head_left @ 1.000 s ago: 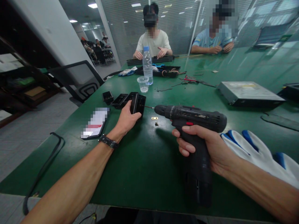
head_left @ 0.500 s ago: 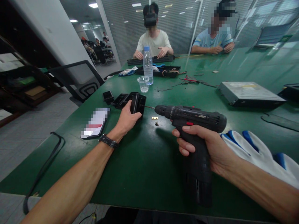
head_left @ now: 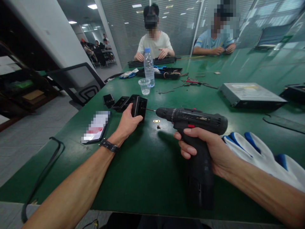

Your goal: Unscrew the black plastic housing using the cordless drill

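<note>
My right hand is wrapped round the handle of a black cordless drill, held level above the table. The drill's long thin bit points left and reaches a black plastic housing; whether the tip sits in a screw is too small to tell. My left hand grips the housing between thumb and fingers and holds it tilted up. Just right of it on the green table lie a small brass plate with two holes and a little heap of screws.
Smaller black plastic boxes and a phone lie on the left. A clear cup and a water bottle stand behind the housing. White-and-blue gloves and a metal drive unit are on the right. Two people sit opposite.
The whole view has shifted slightly to the left. Both hands, the drill and the housing keep the same positions relative to each other.
</note>
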`<state>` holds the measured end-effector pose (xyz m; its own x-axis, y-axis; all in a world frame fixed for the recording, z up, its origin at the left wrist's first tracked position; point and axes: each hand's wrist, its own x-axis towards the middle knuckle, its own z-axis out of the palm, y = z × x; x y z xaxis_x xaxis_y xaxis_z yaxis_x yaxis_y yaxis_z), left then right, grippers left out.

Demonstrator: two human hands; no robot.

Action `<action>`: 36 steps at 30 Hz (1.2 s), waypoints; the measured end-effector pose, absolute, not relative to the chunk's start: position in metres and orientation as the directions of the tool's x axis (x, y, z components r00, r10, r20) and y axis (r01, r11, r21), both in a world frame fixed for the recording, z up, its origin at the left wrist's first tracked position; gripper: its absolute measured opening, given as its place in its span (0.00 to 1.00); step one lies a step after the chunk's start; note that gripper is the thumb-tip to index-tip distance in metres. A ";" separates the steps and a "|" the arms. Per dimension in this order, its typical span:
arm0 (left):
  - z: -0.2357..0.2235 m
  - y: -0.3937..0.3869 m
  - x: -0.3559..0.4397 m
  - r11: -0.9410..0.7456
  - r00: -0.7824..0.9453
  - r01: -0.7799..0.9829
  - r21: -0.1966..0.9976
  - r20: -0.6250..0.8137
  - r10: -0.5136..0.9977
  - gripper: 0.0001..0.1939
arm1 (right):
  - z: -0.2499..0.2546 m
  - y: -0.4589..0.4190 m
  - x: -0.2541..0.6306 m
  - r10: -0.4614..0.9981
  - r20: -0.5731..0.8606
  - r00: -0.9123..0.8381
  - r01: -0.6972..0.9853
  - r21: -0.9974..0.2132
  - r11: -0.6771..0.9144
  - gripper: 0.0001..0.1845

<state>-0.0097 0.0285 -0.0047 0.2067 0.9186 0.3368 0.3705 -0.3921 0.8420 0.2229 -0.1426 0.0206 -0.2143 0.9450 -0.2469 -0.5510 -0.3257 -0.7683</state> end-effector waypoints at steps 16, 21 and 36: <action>-0.006 0.029 -0.011 -0.397 0.217 0.338 0.853 0.340 0.915 0.25 | 0.023 -0.143 0.222 0.942 -0.257 -0.215 -0.529 -0.780 -0.334 0.12; -0.007 0.031 -0.011 -0.412 0.225 0.350 0.841 0.351 0.909 0.25 | 0.023 -0.144 0.222 0.938 -0.272 -0.214 -0.528 -0.776 -0.345 0.12; -0.008 0.030 -0.010 -0.414 0.234 0.313 0.855 0.353 0.906 0.22 | 0.022 -0.144 0.219 0.948 -0.254 -0.192 -0.522 -0.792 -0.318 0.12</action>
